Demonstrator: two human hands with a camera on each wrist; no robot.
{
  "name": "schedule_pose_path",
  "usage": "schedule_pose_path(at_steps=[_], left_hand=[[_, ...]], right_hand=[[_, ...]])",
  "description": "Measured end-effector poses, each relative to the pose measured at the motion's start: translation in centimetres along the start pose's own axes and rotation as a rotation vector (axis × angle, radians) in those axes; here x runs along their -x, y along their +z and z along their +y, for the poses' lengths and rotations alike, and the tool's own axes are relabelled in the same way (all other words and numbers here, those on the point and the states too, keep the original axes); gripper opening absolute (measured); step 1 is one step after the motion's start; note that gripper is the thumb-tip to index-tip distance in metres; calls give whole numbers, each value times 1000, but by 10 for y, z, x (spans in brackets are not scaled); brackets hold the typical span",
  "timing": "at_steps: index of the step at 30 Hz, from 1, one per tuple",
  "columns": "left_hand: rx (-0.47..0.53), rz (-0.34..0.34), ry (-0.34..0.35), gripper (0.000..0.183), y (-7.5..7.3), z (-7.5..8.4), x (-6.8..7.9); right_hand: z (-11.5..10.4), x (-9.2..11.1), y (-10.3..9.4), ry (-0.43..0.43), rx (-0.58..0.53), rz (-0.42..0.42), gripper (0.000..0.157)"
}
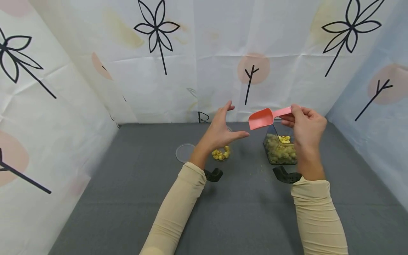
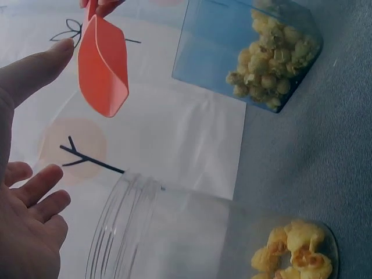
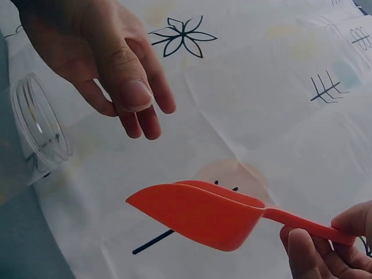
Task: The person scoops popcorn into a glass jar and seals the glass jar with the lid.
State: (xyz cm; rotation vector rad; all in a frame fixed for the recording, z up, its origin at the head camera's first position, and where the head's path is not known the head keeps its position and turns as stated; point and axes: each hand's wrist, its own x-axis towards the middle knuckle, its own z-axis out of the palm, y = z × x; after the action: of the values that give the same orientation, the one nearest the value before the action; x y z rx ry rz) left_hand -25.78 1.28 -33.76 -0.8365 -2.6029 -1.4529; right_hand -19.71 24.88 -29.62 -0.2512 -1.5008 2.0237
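Observation:
My right hand [image 1: 307,125] pinches the handle of a coral-pink scoop [image 1: 262,118], and the scoop's bowl points left with nothing showing in it. Below and behind that hand stands a clear square container [image 1: 280,152] of popcorn, partly hidden by the wrist. My left hand [image 1: 220,129] hovers in the air over a clear round jar [image 2: 174,221], fingers and thumb spread, holding nothing. Some yellow popcorn [image 2: 296,250] lies at the jar's bottom. In the right wrist view the jar's threaded mouth [image 3: 43,119] is uncovered, left of the scoop.
A clear round lid [image 1: 185,153] lies on the grey table [image 1: 236,219] left of the jar. A few crumbs dot the tabletop between jar and container. White printed fabric walls [image 1: 216,42] enclose the back and sides.

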Motion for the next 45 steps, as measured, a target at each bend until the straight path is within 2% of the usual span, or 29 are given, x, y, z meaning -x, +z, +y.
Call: schedule_pose_path(at_steps=[5,11,15,19,23,27,30,39,45], left_hand=[[-6,-14,22,113,10,10,-4],[24,-45,53,108,25,24,-12],[32,-69,70,108,36,29,-16],[23,-94,66,108,48,32,-20],[30,-128,54,107,60,34,-23],[33,-158,35,106,71,36,-26],[40,-167,25,105,77,38,-28],[73,-162,4,105,96,37,-38],[74,-178,-30,106,114,32,-40]], right_hand=[[-7,-5,-8,-19,33,38,11],[-14,-12,-20,-81,14,113,4],[-17,-15,-27,-123,3,165,5],[-21,-17,-36,-145,-21,196,6],[-22,-19,-45,-158,1,212,6],[-22,-20,-52,-170,81,214,1],[-21,-20,-57,-171,164,210,4],[-7,-22,-66,-181,548,196,4],[2,-22,-71,-225,629,123,6]])
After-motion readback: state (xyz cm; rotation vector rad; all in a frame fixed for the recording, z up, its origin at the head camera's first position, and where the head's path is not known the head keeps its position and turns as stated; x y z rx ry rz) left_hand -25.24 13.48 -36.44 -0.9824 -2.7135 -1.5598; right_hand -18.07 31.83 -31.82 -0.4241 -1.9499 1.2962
